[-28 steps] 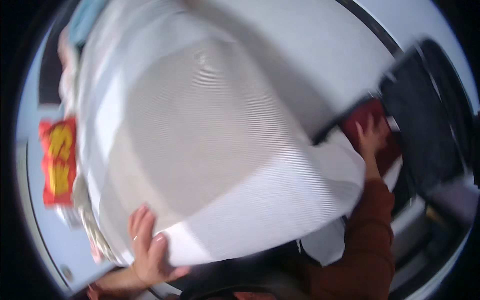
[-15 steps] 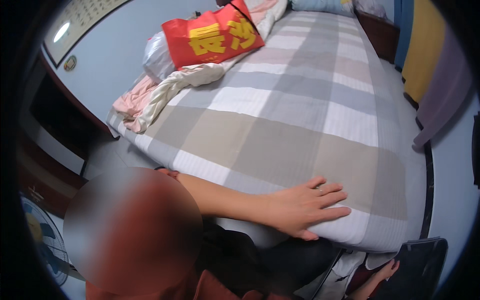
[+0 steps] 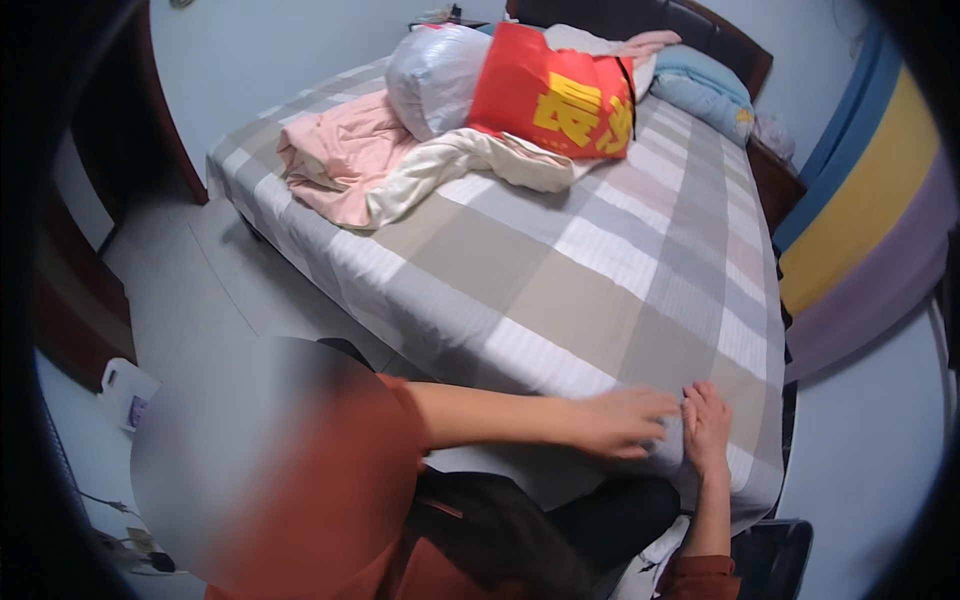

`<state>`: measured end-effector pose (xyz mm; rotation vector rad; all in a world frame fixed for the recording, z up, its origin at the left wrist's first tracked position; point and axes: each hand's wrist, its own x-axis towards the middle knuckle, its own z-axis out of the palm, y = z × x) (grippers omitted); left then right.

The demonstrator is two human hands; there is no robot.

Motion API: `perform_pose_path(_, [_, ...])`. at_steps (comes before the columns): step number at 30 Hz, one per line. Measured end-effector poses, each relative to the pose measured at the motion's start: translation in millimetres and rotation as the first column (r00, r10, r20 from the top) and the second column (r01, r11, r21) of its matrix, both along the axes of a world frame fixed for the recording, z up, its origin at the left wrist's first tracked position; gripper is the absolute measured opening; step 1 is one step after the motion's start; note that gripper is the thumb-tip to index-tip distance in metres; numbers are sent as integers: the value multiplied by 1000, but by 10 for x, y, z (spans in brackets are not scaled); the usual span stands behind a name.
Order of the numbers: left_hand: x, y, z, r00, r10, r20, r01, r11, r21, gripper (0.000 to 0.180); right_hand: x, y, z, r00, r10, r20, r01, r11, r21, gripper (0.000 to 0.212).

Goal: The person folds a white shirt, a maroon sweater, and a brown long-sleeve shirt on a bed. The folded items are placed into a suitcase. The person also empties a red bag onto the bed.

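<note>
Grip empty: left hand (image 3: 625, 422), fingers apart; right hand (image 3: 708, 432) at 3 o'clock, fingers extended over bedsheet (image 3: 560, 300); flat palms probably crease least.

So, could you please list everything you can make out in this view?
Bed: one, grey, white and beige checked cover, centre
Headboard: one, dark, bed's far end
Pillow: at least one, blue, by the headboard
Bag: one, red with yellow print, on the bed
Plastic bag: one, whitish, left of the red one
Quilt: at least one, pink and cream, bunched before the bags
Curtain: at least one, blue, yellow and purple, right
Case: one, black, lower right
Floor: one, pale grey, left
Left hand: one, bare, blurred, near edge of the bed
Right hand: one, bare, beside it
</note>
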<state>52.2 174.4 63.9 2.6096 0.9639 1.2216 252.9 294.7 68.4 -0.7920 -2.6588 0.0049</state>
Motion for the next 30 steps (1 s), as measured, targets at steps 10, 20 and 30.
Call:
perform_pose_path(10, [-2683, -899, 149, 293, 854, 429, -859, 432, -274, 27, -2031, -342, 880, 971, 238, -15, -235, 942, -240, 45])
perform_pose_path(20, [-3044, -650, 142, 282, 849, 446, -817, 456, -352, 27, -4681, 266, 674, 985, 112, 133, -120, 991, 56, 42])
perform_pose_path(30, [-3612, -788, 469, -11, 918, 397, -956, 108, -274, 41, -4431, 472, 293, 901, 433, -23, -426, 873, -237, 28])
